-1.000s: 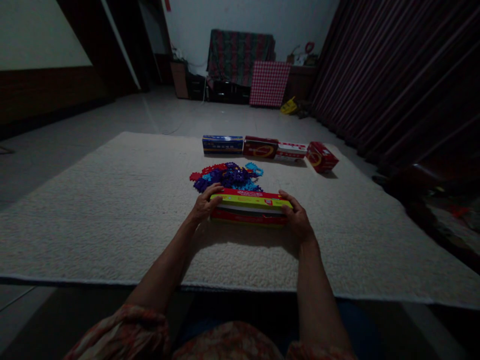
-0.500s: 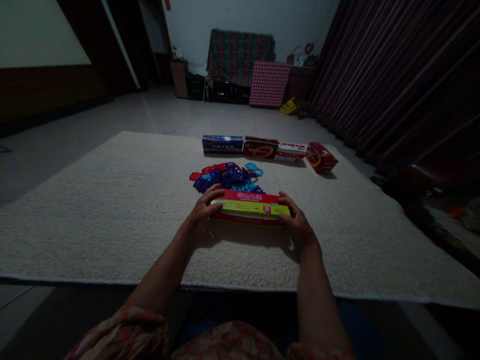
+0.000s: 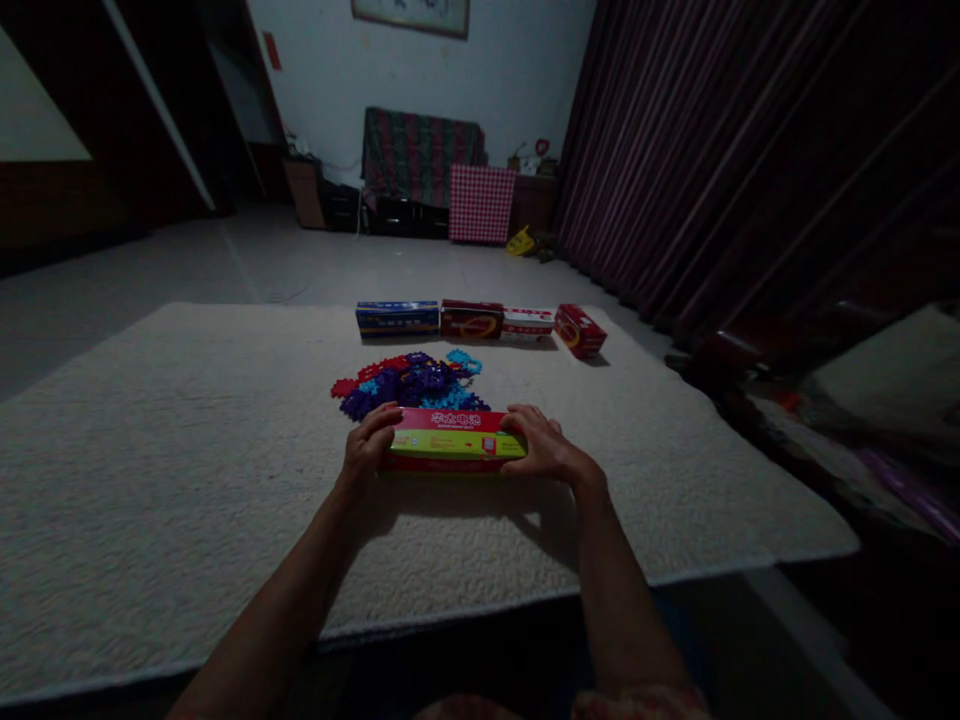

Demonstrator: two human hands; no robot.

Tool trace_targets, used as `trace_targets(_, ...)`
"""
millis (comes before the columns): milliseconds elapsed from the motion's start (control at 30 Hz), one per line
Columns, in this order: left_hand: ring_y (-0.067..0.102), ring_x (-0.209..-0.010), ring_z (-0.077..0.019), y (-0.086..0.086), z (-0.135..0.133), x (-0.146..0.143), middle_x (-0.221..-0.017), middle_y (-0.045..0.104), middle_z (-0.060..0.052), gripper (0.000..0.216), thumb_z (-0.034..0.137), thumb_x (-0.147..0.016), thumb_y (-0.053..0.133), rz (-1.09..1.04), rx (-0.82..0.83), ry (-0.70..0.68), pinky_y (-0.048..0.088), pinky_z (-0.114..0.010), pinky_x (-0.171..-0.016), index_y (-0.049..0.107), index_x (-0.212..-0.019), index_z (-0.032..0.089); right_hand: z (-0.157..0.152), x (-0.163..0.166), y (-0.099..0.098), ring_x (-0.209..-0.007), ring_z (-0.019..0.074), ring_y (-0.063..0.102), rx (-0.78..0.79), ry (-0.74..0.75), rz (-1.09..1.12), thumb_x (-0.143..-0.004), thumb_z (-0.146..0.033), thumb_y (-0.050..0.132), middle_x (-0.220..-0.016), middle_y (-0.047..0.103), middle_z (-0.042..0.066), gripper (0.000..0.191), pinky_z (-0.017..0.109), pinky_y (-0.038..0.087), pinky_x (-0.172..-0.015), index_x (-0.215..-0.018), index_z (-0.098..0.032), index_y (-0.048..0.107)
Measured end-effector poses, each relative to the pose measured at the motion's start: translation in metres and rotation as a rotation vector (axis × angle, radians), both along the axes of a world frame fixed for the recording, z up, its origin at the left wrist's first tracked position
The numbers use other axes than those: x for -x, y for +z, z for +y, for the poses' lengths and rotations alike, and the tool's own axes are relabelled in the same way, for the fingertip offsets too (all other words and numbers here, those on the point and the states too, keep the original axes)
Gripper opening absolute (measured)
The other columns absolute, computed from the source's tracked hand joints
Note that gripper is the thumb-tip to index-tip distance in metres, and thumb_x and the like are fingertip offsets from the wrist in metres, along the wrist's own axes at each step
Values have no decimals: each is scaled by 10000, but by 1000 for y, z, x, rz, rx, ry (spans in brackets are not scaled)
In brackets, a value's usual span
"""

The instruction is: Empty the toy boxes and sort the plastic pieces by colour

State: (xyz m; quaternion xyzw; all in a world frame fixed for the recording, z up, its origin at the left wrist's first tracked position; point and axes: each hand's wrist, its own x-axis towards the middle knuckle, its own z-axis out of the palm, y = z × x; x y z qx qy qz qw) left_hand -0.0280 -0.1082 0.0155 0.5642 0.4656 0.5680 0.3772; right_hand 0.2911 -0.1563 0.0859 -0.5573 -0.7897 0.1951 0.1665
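Between my two hands is a long red and yellow-green battery box point(image 3: 442, 441), its printed top facing me. My left hand point(image 3: 369, 441) grips its left end, thumb on the near side and fingers over the top. At the other end my right hand point(image 3: 546, 447) is closed on the box, thumb low on the near face and fingers across the upper edge. Just behind the box lies a heap of gear-shaped plastic pieces point(image 3: 420, 382) in purple, red and light blue; the box hides part of its near edge.
A row at the back of the cream quilted cover point(image 3: 225, 430) holds a blue box point(image 3: 397, 320), a dark red box point(image 3: 471, 321) and a white and red box point(image 3: 528, 325). Beside them a red box point(image 3: 580, 331) stands at an angle. Dark curtains point(image 3: 675, 150) hang at the right.
The camera view has turned to the right and up, so everything appears shifted left. My right hand has moved inward over the right end of the box; both hands still hold it.
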Motion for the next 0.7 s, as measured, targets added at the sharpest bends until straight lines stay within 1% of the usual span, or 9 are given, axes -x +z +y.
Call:
trace_targets(100,565,-1291,-336,8,2,-4,-1268,696,-100,300,357,-694,621,-19,-5,23,398,-487,-1152,778,-897,203,3,11,11,-1304,330,451,6,51,-33,-649,-302,834,-1337,547,105,565,602,323,-1067,-1138,-238,557)
trace_targets(200,581,-1265,-342,18,6,-10,-1254,704,-97,294,359,-686,625,-27,-7,16,434,-484,-1114,783,-880,206,8,16,17,-1272,315,484,32,102,-26,-664,-289,821,-1319,558,102,588,569,324,-1074,-1177,-240,540)
trace_targets(300,588,-1255,-350,27,15,-22,-1264,703,-98,290,367,-678,642,-36,6,-9,467,-470,-1075,786,-869,204,15,11,20,-1270,315,494,24,112,-35,-677,-300,812,-1311,569,100,611,552,326,-1085,-1218,-252,532)
trace_targets(367,591,-1253,-347,31,25,-35,-1261,707,-100,304,391,-688,653,-40,13,-28,474,-457,-1067,787,-880,197,20,1,24,-1248,313,514,-2,100,-39,-685,-311,805,-1285,585,99,605,524,363,-1070,-1227,-251,543)
trace_targets(400,599,-1243,-343,32,31,-42,-1250,713,-103,334,415,-702,657,-48,24,-39,477,-456,-1064,787,-915,193,23,-6,26,-1229,311,528,-13,91,-39,-688,-312,799,-1274,592,102,596,509,386,-1057,-1227,-245,553)
trace_targets(467,615,-1224,-334,35,44,-56,-1242,720,-111,439,478,-741,654,-72,47,-55,480,-462,-1059,773,-1042,182,29,-23,31,-1190,307,557,-29,61,-26,-688,-310,791,-1261,602,110,582,486,425,-1035,-1222,-227,576)
trace_targets(533,620,-1224,-327,37,60,-67,-1260,715,-119,529,531,-768,648,-81,47,-54,482,-464,-1056,743,-1149,178,36,-48,35,-1152,299,584,-41,-3,4,-676,-304,786,-1259,609,112,578,473,455,-1021,-1215,-216,599)
trace_targets(600,616,-1235,-322,40,76,-72,-1264,714,-120,538,545,-773,648,-69,17,-23,478,-456,-1063,737,-1157,179,43,-80,37,-1119,288,608,-61,-108,39,-656,-304,789,-1249,620,101,585,459,478,-1011,-1210,-223,619)
trace_targets(700,659,-1161,-302,45,95,-71,-1153,751,-109,496,523,-747,671,-74,2,43,500,-440,-1039,751,-1095,179,54,-138,31,-1106,296,622,-100,-293,23,-636,-358,799,-1224,643,100,600,447,496,-999,-1200,-222,643)
